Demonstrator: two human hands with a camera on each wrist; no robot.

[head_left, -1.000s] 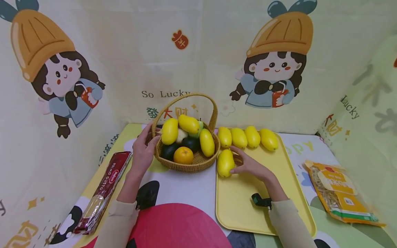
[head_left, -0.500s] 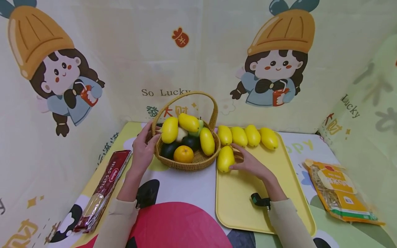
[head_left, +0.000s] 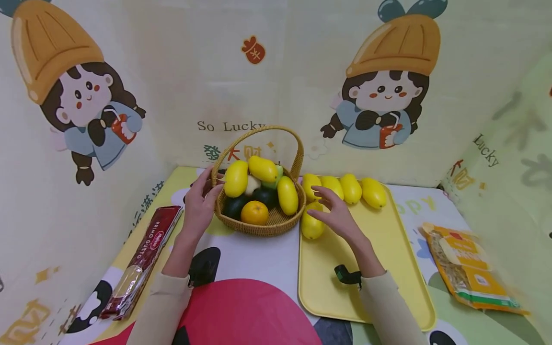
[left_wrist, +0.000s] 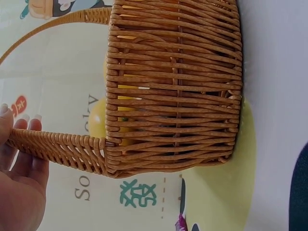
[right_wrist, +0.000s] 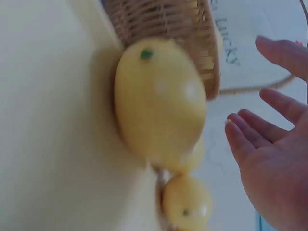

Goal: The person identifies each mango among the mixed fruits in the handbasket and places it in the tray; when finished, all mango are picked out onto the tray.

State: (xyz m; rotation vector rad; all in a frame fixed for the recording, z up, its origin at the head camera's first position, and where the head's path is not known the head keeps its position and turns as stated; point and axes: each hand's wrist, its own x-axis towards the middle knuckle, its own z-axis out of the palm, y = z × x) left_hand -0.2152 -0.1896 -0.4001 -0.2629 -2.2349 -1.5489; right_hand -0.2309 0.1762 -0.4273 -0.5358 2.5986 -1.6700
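Yellow, the front mango (head_left: 311,229) lies just right of centre in the head view; we see it on the tray (head_left: 323,282), beside the basket (head_left: 258,230). Above it, apart, the right hand (head_left: 338,215) spreads its fingers (right_wrist: 262,126) wide, holding nothing. Left of centre, the left hand (head_left: 199,201) curls fingers and thumb round the basket's handle (left_wrist: 57,151).

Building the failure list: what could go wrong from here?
1. The upper yellow fruit sits above the rim of the basket; if the left hand tilts the handle, it could tumble.
2. The front yellow fruit is rounded and ungripped near the left edge of the tray; a nudge from the right hand might roll it.
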